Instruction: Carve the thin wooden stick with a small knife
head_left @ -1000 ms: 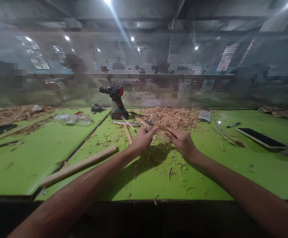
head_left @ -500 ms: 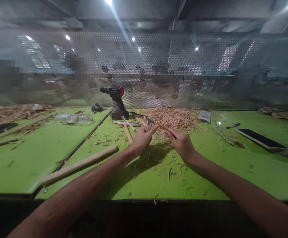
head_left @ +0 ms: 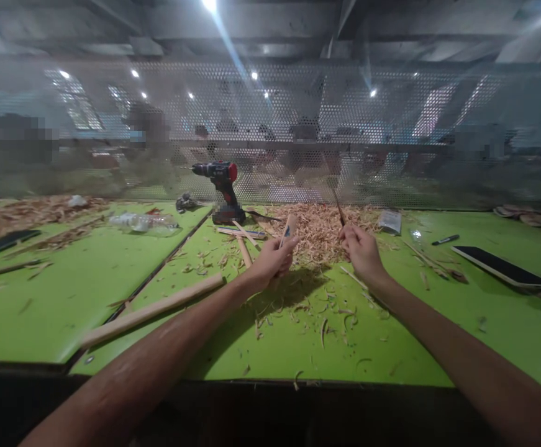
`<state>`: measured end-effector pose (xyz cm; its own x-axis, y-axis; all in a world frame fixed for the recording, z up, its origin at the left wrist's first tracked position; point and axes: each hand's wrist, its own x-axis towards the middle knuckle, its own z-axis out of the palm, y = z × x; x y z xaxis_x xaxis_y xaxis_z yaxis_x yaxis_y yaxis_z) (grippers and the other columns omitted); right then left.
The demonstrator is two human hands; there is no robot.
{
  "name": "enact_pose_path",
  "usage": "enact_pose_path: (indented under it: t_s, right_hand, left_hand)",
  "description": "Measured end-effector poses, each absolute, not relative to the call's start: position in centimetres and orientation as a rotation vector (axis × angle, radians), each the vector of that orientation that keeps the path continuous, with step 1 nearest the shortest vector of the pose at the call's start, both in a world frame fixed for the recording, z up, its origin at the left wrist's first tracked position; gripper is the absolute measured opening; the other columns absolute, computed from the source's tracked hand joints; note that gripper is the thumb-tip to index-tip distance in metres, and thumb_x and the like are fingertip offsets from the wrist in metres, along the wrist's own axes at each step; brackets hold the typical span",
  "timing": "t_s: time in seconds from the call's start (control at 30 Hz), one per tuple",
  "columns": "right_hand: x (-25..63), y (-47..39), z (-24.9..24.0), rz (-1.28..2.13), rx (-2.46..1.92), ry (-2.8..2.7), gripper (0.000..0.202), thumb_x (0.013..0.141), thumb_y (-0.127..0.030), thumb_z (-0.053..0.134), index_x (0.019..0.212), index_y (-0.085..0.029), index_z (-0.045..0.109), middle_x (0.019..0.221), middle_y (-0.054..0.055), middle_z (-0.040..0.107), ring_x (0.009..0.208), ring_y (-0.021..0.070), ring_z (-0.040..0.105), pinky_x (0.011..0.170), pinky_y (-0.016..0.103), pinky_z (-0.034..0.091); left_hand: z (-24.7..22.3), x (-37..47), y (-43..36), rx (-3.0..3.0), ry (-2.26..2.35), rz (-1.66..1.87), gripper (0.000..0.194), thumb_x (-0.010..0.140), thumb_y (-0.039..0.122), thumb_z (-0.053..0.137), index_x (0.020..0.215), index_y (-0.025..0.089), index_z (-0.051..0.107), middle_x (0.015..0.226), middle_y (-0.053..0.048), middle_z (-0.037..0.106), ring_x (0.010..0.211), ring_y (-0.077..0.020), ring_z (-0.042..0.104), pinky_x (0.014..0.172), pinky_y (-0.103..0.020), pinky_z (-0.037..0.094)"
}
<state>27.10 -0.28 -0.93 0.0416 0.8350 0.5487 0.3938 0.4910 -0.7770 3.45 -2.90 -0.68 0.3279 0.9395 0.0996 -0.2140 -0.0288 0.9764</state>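
My left hand point(head_left: 274, 262) is closed around a small pale piece of wood point(head_left: 290, 227), which sticks up past the thumb and carries a blue mark. Apart from it, to the right, my right hand point(head_left: 362, 249) grips a slim carving knife point(head_left: 340, 207) that points upward; its far end is blurred against the mesh. Behind both hands spreads a heap of curled wood shavings point(head_left: 319, 233). Thin wooden strips point(head_left: 245, 251) lie just left of my left hand.
A cordless drill point(head_left: 225, 186) stands at the back before a perforated metal screen point(head_left: 270, 167). A long wooden bar point(head_left: 153, 310) lies front left on the green table point(head_left: 289, 347). Rightward are a plastic packet point(head_left: 390, 221), a marker point(head_left: 445, 239) and a dark flat board point(head_left: 500, 267).
My right hand has moved right, taking the knife off the wood piece and swinging its blade upward. The left hand still holds the wood in nearly the same place. The view has shifted slightly.
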Motion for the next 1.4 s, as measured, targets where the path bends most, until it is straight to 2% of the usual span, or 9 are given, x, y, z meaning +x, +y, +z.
enact_pose_path:
  t_s: [0.07, 0.17, 0.37, 0.53, 0.7, 0.97, 1.1, 1.23, 1.4]
  right_hand:
    - [27.1, 0.0, -1.2, 0.616, -1.098, -1.535, 0.057, 0.092, -0.081, 0.056, 0.079, -0.026, 0.055, 0.054, -0.006, 0.039, 0.044, 0.0133, 0.036, 0.042, 0.027, 0.034]
    - [26.9, -0.2, -1.4, 0.633, -1.103, -1.565, 0.057, 0.088, -0.080, 0.063, 0.080, -0.024, 0.063, 0.059, -0.002, 0.048, 0.048, 0.0142, 0.044, 0.044, 0.027, 0.038]
    - [26.4, -1.6, -0.7, 0.414, -1.079, -1.783, 0.047, 0.099, -0.063, 0.060, 0.098, -0.021, 0.080, 0.072, 0.005, 0.066, 0.062, 0.0191, 0.057, 0.056, 0.031, 0.048]
    - [25.8, -2.3, -0.6, 0.288, -0.980, -2.069, 0.035, 0.105, -0.046, 0.058, 0.111, -0.023, 0.084, 0.095, 0.011, 0.079, 0.081, 0.0249, 0.070, 0.072, 0.038, 0.057]
    - [25.6, -2.3, -1.1, 0.035, -0.961, -2.138, 0.039, 0.108, -0.042, 0.051, 0.122, -0.023, 0.082, 0.098, 0.012, 0.081, 0.082, 0.0271, 0.073, 0.075, 0.041, 0.060]
    - [25.2, -2.6, -1.9, -0.200, -0.984, -2.151, 0.041, 0.110, -0.039, 0.048, 0.122, -0.017, 0.081, 0.111, 0.016, 0.082, 0.090, 0.0281, 0.077, 0.077, 0.040, 0.061]
    - [24.6, -3.3, -2.2, -0.196, -1.077, -2.115, 0.039, 0.110, -0.038, 0.050, 0.124, -0.018, 0.080, 0.104, 0.015, 0.082, 0.082, 0.0277, 0.074, 0.073, 0.039, 0.059]
    - [23.8, -4.3, -2.3, -0.141, -1.097, -2.062, 0.037, 0.110, -0.036, 0.050, 0.117, -0.017, 0.081, 0.095, 0.014, 0.079, 0.077, 0.0266, 0.070, 0.070, 0.037, 0.054]
    - [23.5, -4.6, -2.1, -0.139, -1.092, -2.048, 0.041, 0.111, -0.037, 0.045, 0.117, -0.017, 0.080, 0.092, 0.014, 0.078, 0.074, 0.0265, 0.068, 0.071, 0.040, 0.056]
  left_hand:
    - [-0.6, 3.4, -3.1, 1.251, 0.740, 1.046, 0.066, 0.076, 0.072, 0.081, 0.066, 0.025, 0.036, 0.046, 0.012, 0.030, 0.038, -0.0042, 0.026, 0.037, -0.019, 0.022]
    - [-0.7, 3.2, -3.1, 1.251, 0.689, 0.984, 0.065, 0.080, 0.070, 0.079, 0.062, 0.023, 0.037, 0.047, 0.010, 0.032, 0.039, -0.0039, 0.028, 0.038, -0.019, 0.022]
    - [-0.8, 3.0, -3.2, 1.230, 0.658, 0.930, 0.062, 0.079, 0.067, 0.082, 0.068, 0.023, 0.040, 0.052, 0.010, 0.035, 0.043, -0.0038, 0.029, 0.040, -0.018, 0.023]
    - [-0.5, 3.2, -3.3, 1.260, 0.736, 0.984, 0.055, 0.082, 0.061, 0.081, 0.076, 0.024, 0.042, 0.051, 0.013, 0.033, 0.040, -0.0041, 0.025, 0.039, -0.018, 0.020]
    - [-0.7, 3.4, -3.1, 1.329, 0.901, 1.072, 0.045, 0.086, 0.055, 0.079, 0.082, 0.024, 0.046, 0.049, 0.012, 0.037, 0.038, -0.0055, 0.027, 0.038, -0.019, 0.021]
    - [-1.3, 3.8, -2.8, 1.442, 1.089, 1.202, 0.055, 0.084, 0.065, 0.075, 0.069, 0.023, 0.042, 0.051, 0.009, 0.037, 0.042, -0.0065, 0.028, 0.042, -0.022, 0.018]
    - [-1.2, 3.7, -2.8, 1.501, 1.127, 1.239, 0.058, 0.080, 0.067, 0.077, 0.065, 0.023, 0.043, 0.051, 0.008, 0.036, 0.045, -0.0076, 0.029, 0.044, -0.024, 0.018]
    - [-1.2, 3.7, -2.9, 1.441, 1.138, 1.247, 0.061, 0.077, 0.070, 0.079, 0.064, 0.023, 0.043, 0.050, 0.008, 0.035, 0.045, -0.0079, 0.029, 0.044, -0.025, 0.017]
    - [-1.1, 3.8, -3.0, 1.407, 1.166, 1.236, 0.063, 0.075, 0.070, 0.081, 0.063, 0.023, 0.040, 0.050, 0.008, 0.035, 0.045, -0.0080, 0.028, 0.044, -0.025, 0.015]
